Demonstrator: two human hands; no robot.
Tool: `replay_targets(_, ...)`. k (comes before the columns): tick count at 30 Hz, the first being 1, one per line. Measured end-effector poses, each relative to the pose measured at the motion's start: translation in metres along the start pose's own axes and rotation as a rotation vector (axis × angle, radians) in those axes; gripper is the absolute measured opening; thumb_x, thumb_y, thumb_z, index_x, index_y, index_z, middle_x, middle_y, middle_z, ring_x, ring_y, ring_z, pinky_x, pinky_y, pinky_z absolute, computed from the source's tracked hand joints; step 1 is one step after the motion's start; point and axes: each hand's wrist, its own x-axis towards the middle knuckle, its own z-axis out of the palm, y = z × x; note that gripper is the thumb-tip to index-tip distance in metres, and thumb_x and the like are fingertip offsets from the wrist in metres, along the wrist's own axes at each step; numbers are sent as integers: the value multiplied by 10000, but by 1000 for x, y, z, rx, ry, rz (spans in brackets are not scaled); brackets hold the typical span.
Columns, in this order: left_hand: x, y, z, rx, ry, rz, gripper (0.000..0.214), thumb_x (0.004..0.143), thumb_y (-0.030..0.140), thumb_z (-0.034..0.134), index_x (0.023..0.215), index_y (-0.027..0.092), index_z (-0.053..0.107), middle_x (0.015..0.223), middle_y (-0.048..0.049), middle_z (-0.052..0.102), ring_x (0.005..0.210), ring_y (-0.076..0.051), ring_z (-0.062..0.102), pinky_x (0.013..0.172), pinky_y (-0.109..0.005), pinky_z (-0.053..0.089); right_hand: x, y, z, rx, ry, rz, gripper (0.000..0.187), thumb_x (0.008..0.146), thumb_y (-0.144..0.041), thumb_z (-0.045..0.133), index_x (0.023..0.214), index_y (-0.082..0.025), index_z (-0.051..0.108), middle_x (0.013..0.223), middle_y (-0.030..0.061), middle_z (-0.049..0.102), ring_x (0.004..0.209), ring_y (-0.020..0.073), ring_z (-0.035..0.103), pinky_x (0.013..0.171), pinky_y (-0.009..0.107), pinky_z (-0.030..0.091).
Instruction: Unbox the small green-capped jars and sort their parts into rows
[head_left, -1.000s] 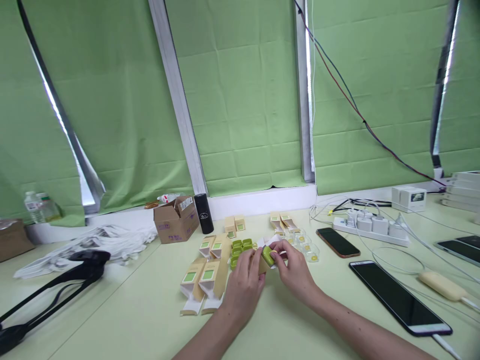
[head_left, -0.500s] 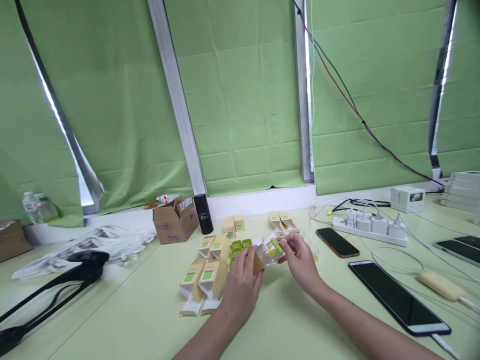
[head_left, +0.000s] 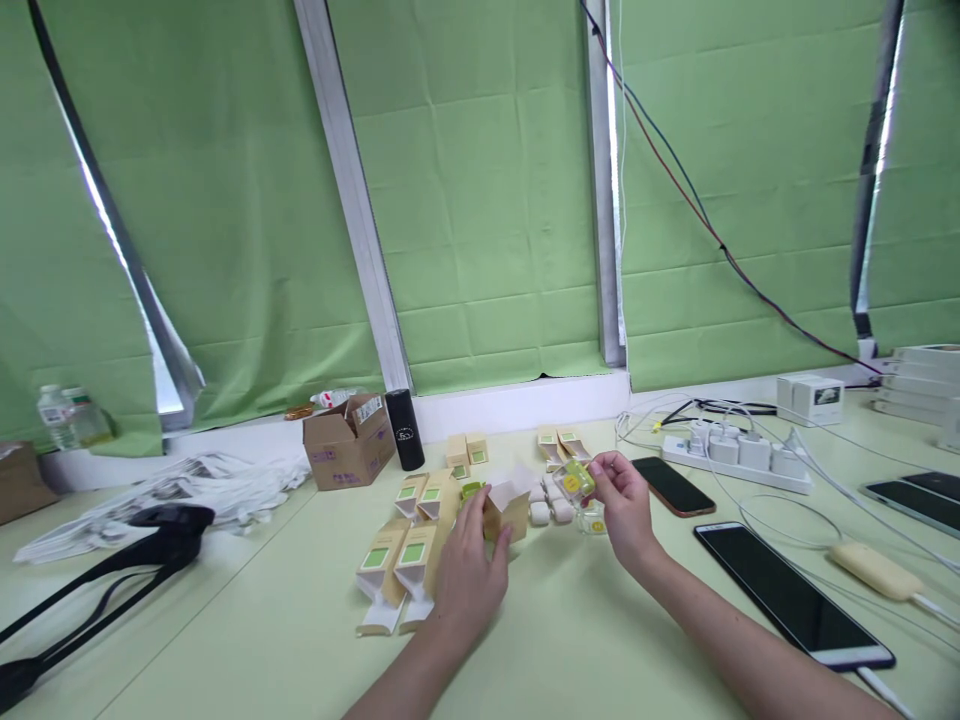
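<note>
My left hand (head_left: 474, 560) is closed around a small kraft cardboard box (head_left: 508, 515), its white flap standing up at the top. Between the fingertips of my right hand (head_left: 624, 505) is a small clear plastic case (head_left: 576, 482) with green and yellow parts, held apart from the box. Below it, another clear case (head_left: 592, 518) lies on the table. Several white rounded pieces (head_left: 551, 500) sit between my hands. Left of my left hand stand several kraft boxes with green labels (head_left: 415, 553), the front ones with flaps folded out. A green piece (head_left: 471, 490) shows partly behind my left fingers.
At the back are an opened carton (head_left: 349, 445), a black cylinder (head_left: 406, 430) and more small boxes (head_left: 466, 450). To the right lie phones (head_left: 791, 590), a power strip (head_left: 739, 465) and loose cables. White straps (head_left: 172, 500) and a black frame (head_left: 176, 530) occupy the left.
The clear case has come out of the kraft box and moved right in my right hand. My left hand keeps the box, now tilted more upright, with its flap up.
</note>
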Motion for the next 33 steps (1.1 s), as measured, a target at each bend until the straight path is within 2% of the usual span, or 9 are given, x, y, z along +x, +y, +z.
replay_targets(3,4,2,-4,-219,20,-105,568,997,438,543,1512,237,414,1486,-164,546,1298,-304,600,1018,-495,549,-3,7,-2,-226,-191,-23,366,856,-566,681,799,-224,563,710,0,636,613,162,571,533,268,468)
replay_targets(6,7,2,-6,-454,19,-179,607,983,490,563,1516,243,408,1473,-153,561,1328,-282,577,994,-419,568,-11,16,-3,-612,-419,-106,215,932,-403,583,812,-225,588,707,-5,657,646,172,588,622,283,432)
replay_targets(9,11,-3,-5,-630,31,-244,649,953,534,603,1507,246,424,1495,-147,551,1384,-280,532,1037,-394,541,-19,20,-4,-909,-583,-195,118,938,-264,525,861,-234,609,740,-10,693,684,182,606,679,292,400)
replay_targets(13,16,-14,0,-919,63,-367,784,863,589,703,1494,204,441,1465,-182,581,1371,-305,552,1093,-431,498,-27,22,-2,-1052,-688,-284,131,927,-203,501,901,-236,625,802,8,720,784,210,624,754,311,399)
replay_targets(17,19,-14,1,-1148,35,-486,804,779,557,798,1439,200,510,1368,-175,660,1224,-333,661,961,-454,587,-29,23,0,-1100,-721,-297,147,917,-196,507,899,-242,646,796,19,718,797,224,620,742,309,396)
replay_targets(23,22,-2,-8,-1310,-58,-490,530,823,442,780,1261,176,645,1237,-139,724,1027,-298,727,817,-466,640,-28,15,1,-986,-711,-229,119,910,-251,557,954,-244,668,859,22,742,851,230,654,828,352,442)
replay_targets(28,28,11,-19,-1325,-158,-468,493,843,452,762,1229,158,674,1182,-157,740,1009,-314,731,770,-451,642,-24,3,7,-563,-610,-53,307,964,-469,546,1085,-233,700,1072,88,760,994,261,687,861,388,507)
replay_targets(30,32,17,-22,-1313,-210,-455,506,842,461,763,1237,156,679,1175,-161,742,1006,-318,733,765,-444,642,-23,0,11,-373,-584,31,429,946,-574,564,1159,-228,704,1131,113,756,1061,282,684,906,417,519)
replay_targets(33,41,23,-22,-1266,-297,-446,533,832,471,772,1257,162,682,1155,-154,748,923,-296,747,707,-411,643,-23,-3,16,-185,-608,138,529,880,-680,616,1141,-234,729,1129,109,761,1058,291,684,921,436,531)
